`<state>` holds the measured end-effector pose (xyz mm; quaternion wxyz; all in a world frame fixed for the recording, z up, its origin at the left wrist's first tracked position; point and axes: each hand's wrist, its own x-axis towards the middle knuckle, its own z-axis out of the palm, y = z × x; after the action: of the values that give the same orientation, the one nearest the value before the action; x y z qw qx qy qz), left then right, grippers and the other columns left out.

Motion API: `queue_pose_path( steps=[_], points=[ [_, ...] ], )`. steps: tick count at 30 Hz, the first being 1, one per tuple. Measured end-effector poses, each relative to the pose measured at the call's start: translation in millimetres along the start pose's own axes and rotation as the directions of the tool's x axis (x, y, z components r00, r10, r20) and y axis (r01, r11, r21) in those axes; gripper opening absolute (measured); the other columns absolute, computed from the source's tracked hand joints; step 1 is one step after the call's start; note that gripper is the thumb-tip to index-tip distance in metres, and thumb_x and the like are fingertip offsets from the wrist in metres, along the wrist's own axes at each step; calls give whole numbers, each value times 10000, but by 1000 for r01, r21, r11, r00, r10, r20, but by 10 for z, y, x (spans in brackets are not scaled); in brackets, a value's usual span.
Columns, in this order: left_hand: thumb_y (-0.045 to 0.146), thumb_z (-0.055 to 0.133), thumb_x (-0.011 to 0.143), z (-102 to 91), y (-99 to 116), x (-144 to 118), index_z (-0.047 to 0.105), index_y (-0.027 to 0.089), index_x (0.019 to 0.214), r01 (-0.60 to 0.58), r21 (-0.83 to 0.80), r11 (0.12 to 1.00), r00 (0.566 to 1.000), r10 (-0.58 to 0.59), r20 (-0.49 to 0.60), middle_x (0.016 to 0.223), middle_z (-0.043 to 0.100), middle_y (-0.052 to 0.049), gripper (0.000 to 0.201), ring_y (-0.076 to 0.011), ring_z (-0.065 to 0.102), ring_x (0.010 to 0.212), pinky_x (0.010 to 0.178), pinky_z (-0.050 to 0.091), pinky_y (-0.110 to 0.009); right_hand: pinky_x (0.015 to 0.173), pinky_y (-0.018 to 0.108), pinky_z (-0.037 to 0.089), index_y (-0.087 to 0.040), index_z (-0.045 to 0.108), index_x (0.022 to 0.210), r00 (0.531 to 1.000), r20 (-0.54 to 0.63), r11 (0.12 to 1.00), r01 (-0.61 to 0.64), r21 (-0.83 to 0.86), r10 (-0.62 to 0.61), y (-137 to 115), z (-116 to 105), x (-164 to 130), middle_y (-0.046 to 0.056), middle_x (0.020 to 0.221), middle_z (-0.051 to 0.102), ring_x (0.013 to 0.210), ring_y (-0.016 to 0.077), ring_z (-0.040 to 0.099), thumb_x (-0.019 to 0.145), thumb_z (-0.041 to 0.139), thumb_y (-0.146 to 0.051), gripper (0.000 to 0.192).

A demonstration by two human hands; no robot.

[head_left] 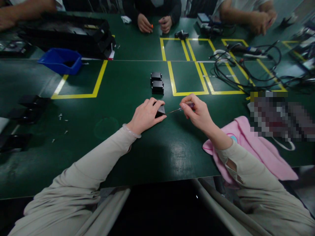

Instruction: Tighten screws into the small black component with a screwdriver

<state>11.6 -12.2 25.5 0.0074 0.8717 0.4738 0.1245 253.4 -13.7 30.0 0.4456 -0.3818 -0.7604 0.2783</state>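
Note:
My left hand (148, 113) is wrapped over a small black box-shaped part (160, 110) and holds it on the green table. Between the fingers of my right hand (196, 110) is the handle of a screwdriver (191, 105). Its thin metal shaft points left, and the tip is at the near right corner of the black part; I cannot tell whether it sits in a screw. Just beyond my left hand stand two similar black box-shaped parts (157, 87), one behind the other. Several small screws (60, 116) lie loose to the left.
A blue scoop-shaped bin (60, 61) stands at the far left, near a stack of black trays (98, 36). More black parts (26, 114) lie at the left edge. Coiled cables (246, 72) are at the right, and a pink cloth (246, 137) lies by my right forearm. Other people's hands (144, 23) are across the table.

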Motion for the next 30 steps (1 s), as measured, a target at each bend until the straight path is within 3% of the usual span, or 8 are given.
queue_pose_path(
  steps=[7, 14, 20, 26, 30],
  points=[
    [454, 637, 987, 14, -13, -2, 536, 202, 1370, -7, -5, 1000, 1000, 7, -11, 1255, 621, -128, 470, -290, 602, 1112, 844, 520, -374, 578, 275, 412, -239, 559, 1084, 1000, -27, 1000, 1, 20, -1, 4, 14, -15, -29, 779, 548, 615, 119, 535, 1048, 563, -425, 190],
    [457, 641, 984, 12, -7, -1, 536, 199, 1366, -7, 0, 1000, 1000, 7, -7, 1256, 623, -129, 473, -288, 603, 1110, 841, 519, -369, 562, 275, 393, -234, 554, 958, 1000, -2, 1000, 1, 6, -1, 9, 3, 1, -39, 704, 531, 587, 118, 537, 1037, 584, -447, 229],
    [467, 636, 987, 17, -13, -4, 535, 201, 1368, -9, 5, 1000, 1000, 10, -13, 1252, 622, -125, 476, -286, 602, 1109, 845, 519, -370, 569, 279, 407, -240, 557, 1050, 1000, -29, 1000, -4, 1, 4, -12, 6, -4, -31, 752, 552, 615, 128, 551, 1032, 581, -389, 151],
    [465, 642, 985, 22, -18, -6, 539, 205, 1371, -4, 9, 1000, 1000, 5, -13, 1256, 622, -123, 476, -287, 602, 1118, 849, 523, -371, 562, 278, 380, -232, 556, 950, 1000, -12, 1000, 16, -14, -16, -2, -3, 3, -46, 696, 534, 566, 110, 532, 1029, 598, -372, 166],
    [466, 641, 986, 24, -16, -7, 537, 209, 1374, -1, 7, 1000, 1000, 1, -11, 1255, 620, -122, 476, -285, 601, 1117, 851, 521, -369, 562, 277, 394, -240, 552, 1037, 1000, -16, 1000, -12, 19, 12, -3, 8, -2, -44, 731, 537, 582, 116, 533, 1031, 589, -382, 148]
  ],
)
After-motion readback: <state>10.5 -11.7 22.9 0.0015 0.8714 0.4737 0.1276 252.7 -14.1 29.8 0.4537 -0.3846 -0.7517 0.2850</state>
